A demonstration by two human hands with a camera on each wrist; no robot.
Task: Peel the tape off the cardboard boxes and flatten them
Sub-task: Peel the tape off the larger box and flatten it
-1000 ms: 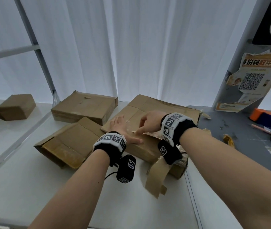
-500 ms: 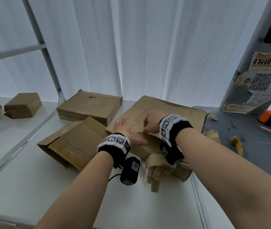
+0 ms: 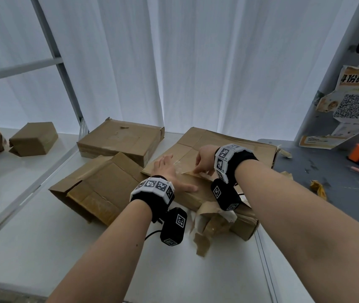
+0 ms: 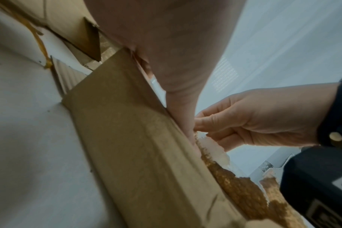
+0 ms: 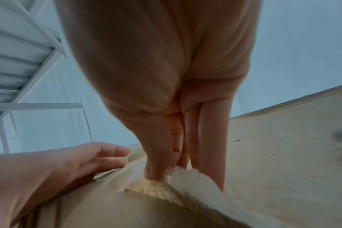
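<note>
A wide, low cardboard box lies in the middle of the white table. My left hand rests flat on its top near the left edge, fingers straight; the right wrist view shows this left hand pressing the cardboard. My right hand pinches the lifted end of a pale tape strip on the box top. Up close, its thumb and fingers hold the tape, which has torn paper fibres under it. The left wrist view shows the right hand at the box's top edge.
An opened box lies left of the hands and a closed flat box behind it. Two small boxes sit far left. Crumpled peeled tape hangs at the box's near edge. A grey mat with tape scraps lies to the right.
Both hands stay on the same box. The right hand has drawn the tape end slightly toward me. The loose tape at the near edge has crumpled from a hanging strip.
</note>
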